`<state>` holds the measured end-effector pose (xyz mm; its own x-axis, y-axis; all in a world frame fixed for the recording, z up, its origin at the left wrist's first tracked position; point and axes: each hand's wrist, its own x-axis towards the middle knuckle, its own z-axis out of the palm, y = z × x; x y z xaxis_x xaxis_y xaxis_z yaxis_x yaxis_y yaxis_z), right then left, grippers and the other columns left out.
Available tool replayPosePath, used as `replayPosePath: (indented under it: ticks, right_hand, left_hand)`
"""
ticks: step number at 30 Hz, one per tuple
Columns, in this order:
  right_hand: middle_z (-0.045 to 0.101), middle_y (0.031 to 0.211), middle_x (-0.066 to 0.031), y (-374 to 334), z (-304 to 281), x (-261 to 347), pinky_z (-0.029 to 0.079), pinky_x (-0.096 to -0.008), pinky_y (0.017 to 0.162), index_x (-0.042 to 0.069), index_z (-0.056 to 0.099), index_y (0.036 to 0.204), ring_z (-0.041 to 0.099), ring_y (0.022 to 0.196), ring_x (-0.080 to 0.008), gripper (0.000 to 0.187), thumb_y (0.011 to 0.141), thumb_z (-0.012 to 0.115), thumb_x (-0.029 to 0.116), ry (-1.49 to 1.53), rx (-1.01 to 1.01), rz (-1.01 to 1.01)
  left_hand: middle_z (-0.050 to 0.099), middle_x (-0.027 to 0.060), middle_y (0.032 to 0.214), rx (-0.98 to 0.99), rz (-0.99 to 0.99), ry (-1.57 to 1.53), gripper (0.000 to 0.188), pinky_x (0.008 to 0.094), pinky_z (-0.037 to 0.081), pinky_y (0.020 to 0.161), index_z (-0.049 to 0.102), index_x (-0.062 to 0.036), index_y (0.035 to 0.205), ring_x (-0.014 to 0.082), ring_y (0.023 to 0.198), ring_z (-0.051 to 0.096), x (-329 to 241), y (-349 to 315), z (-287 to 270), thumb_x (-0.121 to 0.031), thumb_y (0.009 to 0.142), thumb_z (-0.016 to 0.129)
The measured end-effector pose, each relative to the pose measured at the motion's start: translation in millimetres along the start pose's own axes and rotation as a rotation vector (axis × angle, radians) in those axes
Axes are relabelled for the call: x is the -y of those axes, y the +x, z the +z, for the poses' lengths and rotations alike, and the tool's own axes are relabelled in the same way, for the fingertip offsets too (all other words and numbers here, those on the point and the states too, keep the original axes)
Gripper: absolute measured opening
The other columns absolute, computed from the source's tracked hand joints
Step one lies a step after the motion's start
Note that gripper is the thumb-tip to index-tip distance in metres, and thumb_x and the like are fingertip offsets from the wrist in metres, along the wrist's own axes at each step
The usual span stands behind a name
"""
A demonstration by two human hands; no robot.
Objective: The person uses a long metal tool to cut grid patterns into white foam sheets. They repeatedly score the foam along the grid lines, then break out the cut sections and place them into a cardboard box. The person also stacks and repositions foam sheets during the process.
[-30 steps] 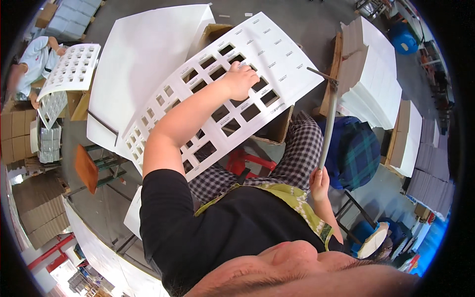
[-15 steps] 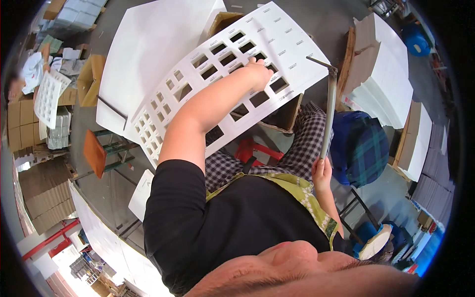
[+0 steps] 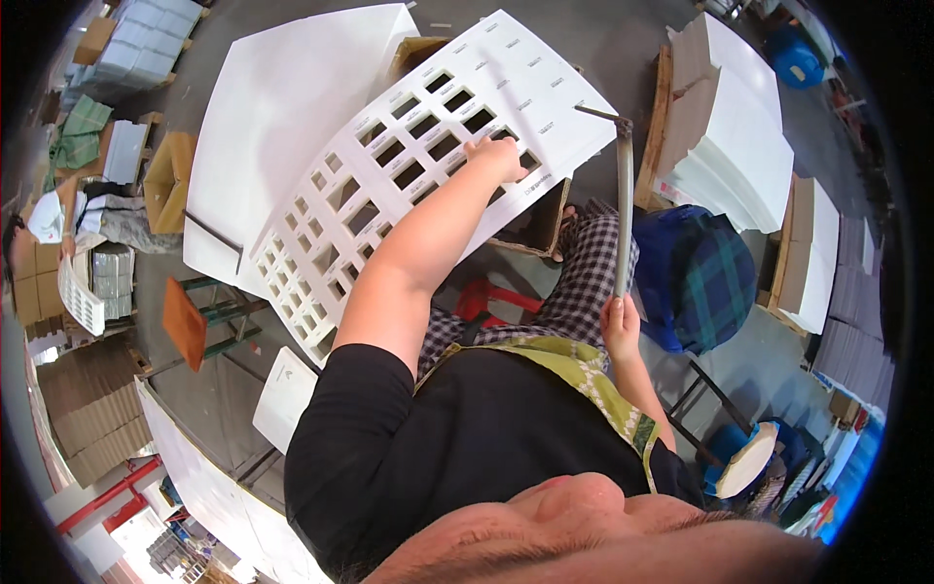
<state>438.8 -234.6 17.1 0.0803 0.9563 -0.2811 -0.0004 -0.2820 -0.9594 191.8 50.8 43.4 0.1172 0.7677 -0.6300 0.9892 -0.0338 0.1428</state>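
A large white sheet point(image 3: 574, 112) slants across the space before me, with rows of rectangular cut-outs in several sizes and small printed marks at its far end. My left hand point(image 3: 496, 159) lies on it among the larger cut-outs, fingers bent together. The fingertips are partly hidden, so what they grip does not show. My right hand point(image 3: 620, 326) is wrapped around the near end of a long grey bar point(image 3: 624, 214). That bar's far end meets a thin dark rod beside the sheet's right corner. Under the sheet, an open cardboard box point(image 3: 530, 234) partly shows.
Behind the sheet lies a larger blank white board point(image 3: 282, 107). White stacks point(image 3: 725, 136) stand on pallets at the right, beside a blue plaid cloth bundle point(image 3: 705, 277). An orange-topped stool point(image 3: 185, 323) is left. A person in a white cap point(image 3: 47, 216) handles another perforated sheet point(image 3: 80, 295) far left.
My view has shifted slightly, and the cut-out sheet's near-left end sits lower. My hands keep nearly the same places. The person at far left has bent down, lowering their sheet.
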Motion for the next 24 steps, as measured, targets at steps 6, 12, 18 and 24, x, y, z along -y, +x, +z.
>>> replayPosePath:
  ticks: [6,12,18,24]
  right_hand:
    - [0.046,0.061,0.0014,22.1,-10.1,18.8,0.036,-0.0262,0.049,0.005,0.05,0.079,0.043,0.054,-0.0085,0.031,0.099,0.043,0.028,-0.364,-0.046,-0.018]
    - [0.047,0.06,-0.0005,14.8,-19.4,14.9,0.037,-0.0289,0.05,0.004,0.051,0.077,0.044,0.055,-0.01,0.033,0.098,0.045,0.029,-0.478,-0.064,0.007]
    - [0.047,0.061,0.002,14.2,-29.3,-6.8,0.036,-0.0263,0.049,0.005,0.052,0.079,0.042,0.053,-0.0083,0.03,0.097,0.047,0.028,-0.325,-0.085,0.094]
    - [0.049,0.064,0.0022,80.7,-23.1,-0.6,0.035,-0.0242,0.047,0.004,0.054,0.083,0.042,0.053,-0.0059,0.023,0.091,0.06,0.024,-0.366,-0.33,-0.164]
  left_hand:
    - [0.062,0.0107,0.117,-0.171,-0.001,0.094,0.055,0.0495,0.028,0.101,0.049,-0.0067,0.124,0.0278,0.118,0.052,-4.1,10.2,14.3,-0.036,0.08,0.064]
    - [0.066,0.0114,0.109,-0.153,0.113,0.116,0.051,0.0478,0.032,0.095,0.05,-0.0063,0.12,0.0251,0.105,0.061,4.7,6.0,11.4,-0.039,0.083,0.062]
    - [0.066,0.0072,0.113,-0.137,0.13,0.132,0.039,0.0413,0.027,0.098,0.06,-0.0104,0.116,0.0215,0.11,0.058,7.4,-4.0,2.6,-0.039,0.091,0.049]
    - [0.066,0.0089,0.11,-0.221,0.121,0.144,0.038,0.0434,0.027,0.098,0.06,-0.0086,0.113,0.0229,0.105,0.062,10.5,4.0,15.5,-0.037,0.092,0.046]
